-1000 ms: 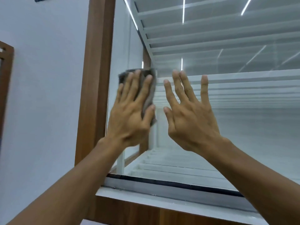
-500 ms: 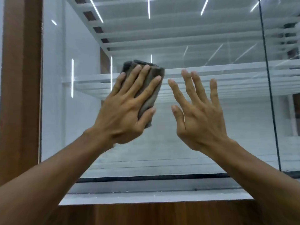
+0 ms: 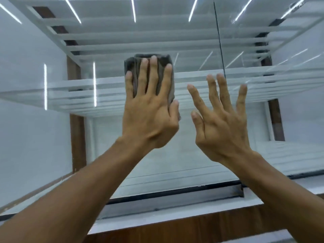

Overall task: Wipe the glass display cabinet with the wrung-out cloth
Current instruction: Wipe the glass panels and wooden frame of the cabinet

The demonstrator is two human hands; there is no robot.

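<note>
1. Grey folded cloth sits flat on the glass of the display cabinet, approx mid-pane, just below the shelf edges seen thru it.
2. Left hand presses cloth w/ fingers spread, thumb hooked round its right edge, so it's pinned, not fisted.
3. Right hand is open, fingers splayed, holding nothing; can't tell if it touches the pane.
4. To wipe well, prob: keep palm pressure even, overlap strokes, work top to bottom, reach the seam btwn panes.
5. Refold cloth when a face gets dirty; avoid fingertip smears.
</note>
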